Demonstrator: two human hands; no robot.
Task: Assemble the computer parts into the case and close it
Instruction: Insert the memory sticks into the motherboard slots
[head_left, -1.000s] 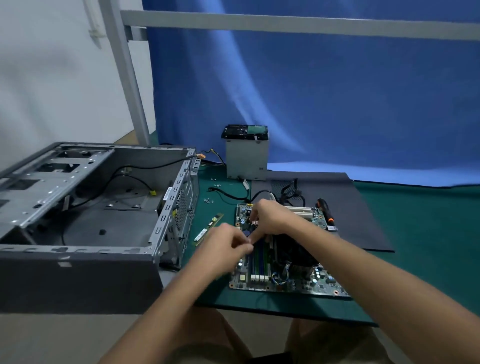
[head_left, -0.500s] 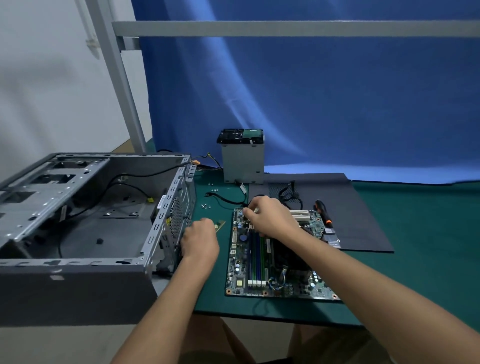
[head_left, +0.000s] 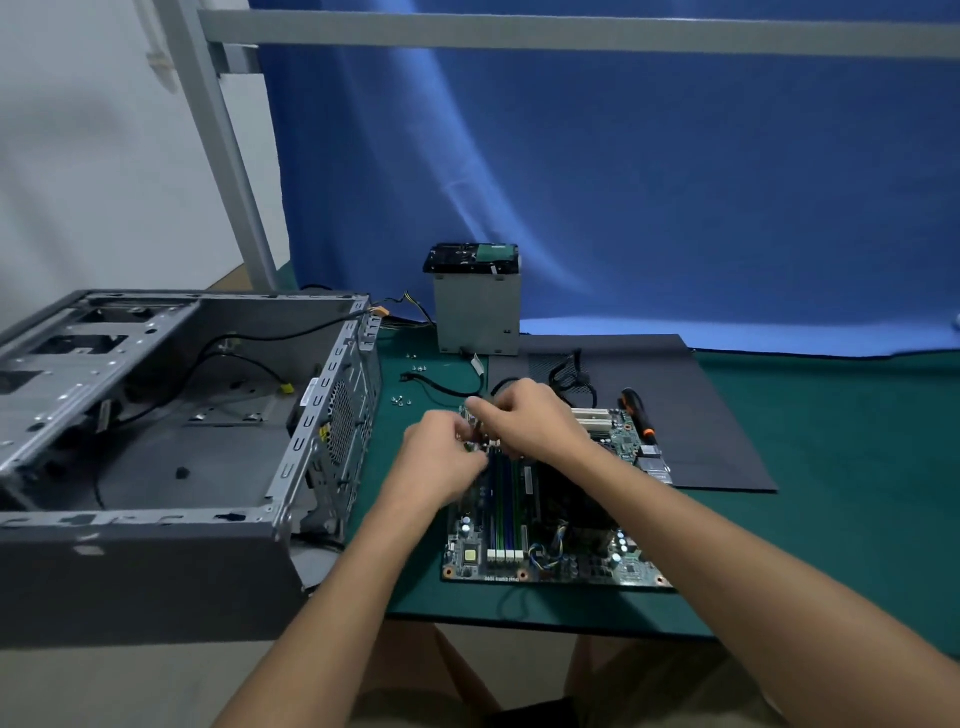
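Left hand (head_left: 441, 457) and right hand (head_left: 530, 423) met with curled grips, holding what I could not tell, over the far left corner of the motherboard (head_left: 519, 556), which lay on the desk (head_left: 831, 467) just right of the open case (head_left: 156, 467).

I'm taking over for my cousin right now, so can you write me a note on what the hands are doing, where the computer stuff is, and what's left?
Left hand and right hand: fingers curled together over the far end of the motherboard memory slots. What they pinch is hidden.
The motherboard lies on the green mat, outside the open case.
Drive cage, screws, screwdriver and dark grey panel lie farther back.
Done: no board in the case yet.
Left: fit board and drive, close the case.
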